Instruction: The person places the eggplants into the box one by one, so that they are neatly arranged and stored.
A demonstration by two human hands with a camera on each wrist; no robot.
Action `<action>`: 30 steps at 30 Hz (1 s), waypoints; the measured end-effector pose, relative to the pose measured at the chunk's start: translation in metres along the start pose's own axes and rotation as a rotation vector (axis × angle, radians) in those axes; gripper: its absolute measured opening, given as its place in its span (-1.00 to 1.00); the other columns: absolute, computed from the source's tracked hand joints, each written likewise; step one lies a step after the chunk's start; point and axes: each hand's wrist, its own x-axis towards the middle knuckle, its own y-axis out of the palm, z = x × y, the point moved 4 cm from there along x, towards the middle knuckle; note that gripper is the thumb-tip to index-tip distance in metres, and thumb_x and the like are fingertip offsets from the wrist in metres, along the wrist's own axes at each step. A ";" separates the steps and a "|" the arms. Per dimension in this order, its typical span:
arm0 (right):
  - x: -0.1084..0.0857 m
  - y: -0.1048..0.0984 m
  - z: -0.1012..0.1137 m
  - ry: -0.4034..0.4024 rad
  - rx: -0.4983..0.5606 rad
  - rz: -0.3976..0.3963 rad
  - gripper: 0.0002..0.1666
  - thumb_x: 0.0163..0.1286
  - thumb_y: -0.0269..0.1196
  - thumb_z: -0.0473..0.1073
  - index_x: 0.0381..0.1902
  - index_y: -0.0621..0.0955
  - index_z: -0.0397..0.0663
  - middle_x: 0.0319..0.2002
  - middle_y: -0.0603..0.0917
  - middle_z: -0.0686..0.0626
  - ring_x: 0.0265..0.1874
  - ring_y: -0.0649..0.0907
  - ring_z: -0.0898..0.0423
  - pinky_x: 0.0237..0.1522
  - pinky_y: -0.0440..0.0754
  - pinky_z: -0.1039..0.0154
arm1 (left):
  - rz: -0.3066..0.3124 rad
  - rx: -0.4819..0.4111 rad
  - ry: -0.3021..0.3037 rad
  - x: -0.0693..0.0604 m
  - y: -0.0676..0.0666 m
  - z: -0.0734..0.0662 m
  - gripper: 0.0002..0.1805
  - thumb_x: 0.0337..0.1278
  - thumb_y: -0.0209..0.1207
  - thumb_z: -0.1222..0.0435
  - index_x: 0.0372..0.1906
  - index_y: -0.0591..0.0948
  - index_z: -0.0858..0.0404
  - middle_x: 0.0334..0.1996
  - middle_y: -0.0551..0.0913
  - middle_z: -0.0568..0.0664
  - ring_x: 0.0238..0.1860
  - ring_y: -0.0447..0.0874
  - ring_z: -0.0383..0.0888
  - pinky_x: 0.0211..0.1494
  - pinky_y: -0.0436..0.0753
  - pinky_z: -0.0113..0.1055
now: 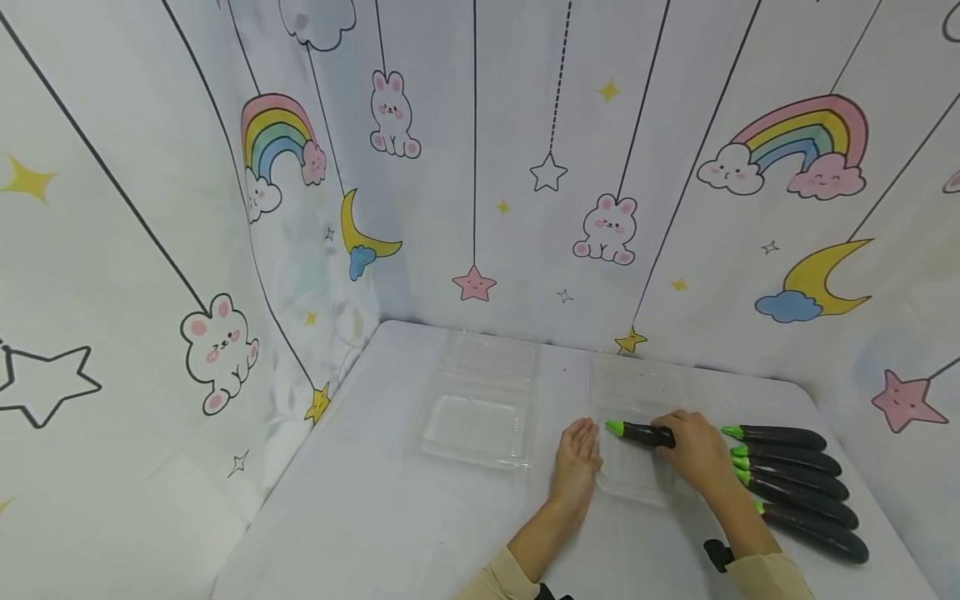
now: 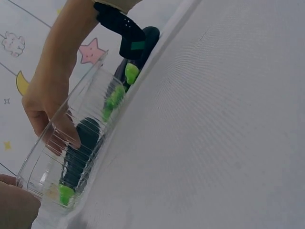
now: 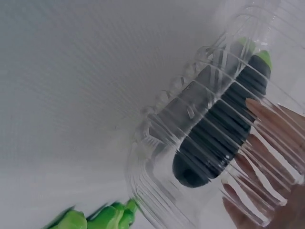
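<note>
A dark eggplant with a green tip (image 1: 637,432) lies in the right-hand clear plastic container (image 1: 633,492). The right hand (image 1: 696,454) reaches in from above and grips its thick end; in the left wrist view the fingers of this hand (image 2: 52,105) are beside the eggplant (image 2: 81,152). Through the ribbed wall in the right wrist view, the eggplant (image 3: 219,129) shows with the right hand (image 3: 274,162) along one side. With fingers extended, the left hand (image 1: 576,471) rests against the container's left side; part of it (image 2: 16,205) shows low in the left wrist view.
Several more eggplants (image 1: 798,483) lie in a column on the table to the right, green tips pointing left. Another clear container (image 1: 472,429) stands left of the hands with its lid (image 1: 487,358) folded back. A patterned curtain (image 1: 525,233) hangs behind the white table.
</note>
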 end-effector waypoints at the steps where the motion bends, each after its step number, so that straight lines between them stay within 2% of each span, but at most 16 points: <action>1: -0.001 -0.001 0.000 -0.004 -0.001 -0.001 -0.51 0.03 0.62 -0.28 -0.03 0.77 -0.15 -0.01 0.73 -0.27 -0.01 0.64 -0.35 -0.10 0.65 -0.35 | -0.001 0.000 0.000 0.000 0.000 0.000 -0.19 0.07 -0.15 0.81 0.52 0.13 0.51 0.57 0.11 0.43 0.62 0.07 0.25 0.68 0.06 0.04; 7: -0.008 -0.012 0.004 0.006 0.040 -0.012 -0.54 0.10 0.59 -0.26 0.00 0.76 -0.17 0.03 0.72 -0.29 0.04 0.62 -0.36 -0.05 0.65 -0.35 | -0.005 0.005 0.006 0.000 -0.001 0.001 -0.19 0.05 -0.14 0.81 0.51 0.14 0.52 0.56 0.15 0.41 0.62 0.07 0.25 0.68 0.07 0.05; 13: -0.020 -0.026 0.004 0.036 0.073 -0.063 -0.58 0.18 0.55 -0.23 0.02 0.76 -0.16 0.07 0.71 -0.29 0.09 0.60 -0.36 -0.02 0.65 -0.36 | -0.002 0.000 0.006 -0.001 0.000 0.002 -0.19 0.05 -0.15 0.82 0.51 0.15 0.52 0.56 0.13 0.43 0.62 0.07 0.25 0.68 0.06 0.05; 19: -0.030 -0.042 0.004 0.040 0.054 -0.145 -0.59 0.17 0.56 -0.21 0.00 0.77 -0.11 0.05 0.72 -0.27 0.06 0.61 -0.35 -0.09 0.63 -0.37 | 0.004 0.011 0.004 -0.001 0.001 0.003 -0.20 0.07 -0.15 0.82 0.51 0.16 0.50 0.57 0.13 0.42 0.62 0.07 0.25 0.68 0.06 0.04; 30: -0.047 -0.059 0.003 0.055 0.032 -0.222 -0.60 0.10 0.58 -0.26 -0.06 0.78 -0.11 0.01 0.72 -0.30 0.04 0.62 -0.39 -0.11 0.64 -0.38 | 0.012 0.023 0.003 -0.001 -0.001 0.000 -0.20 0.07 -0.15 0.80 0.51 0.15 0.51 0.56 0.14 0.42 0.62 0.06 0.26 0.68 0.07 0.05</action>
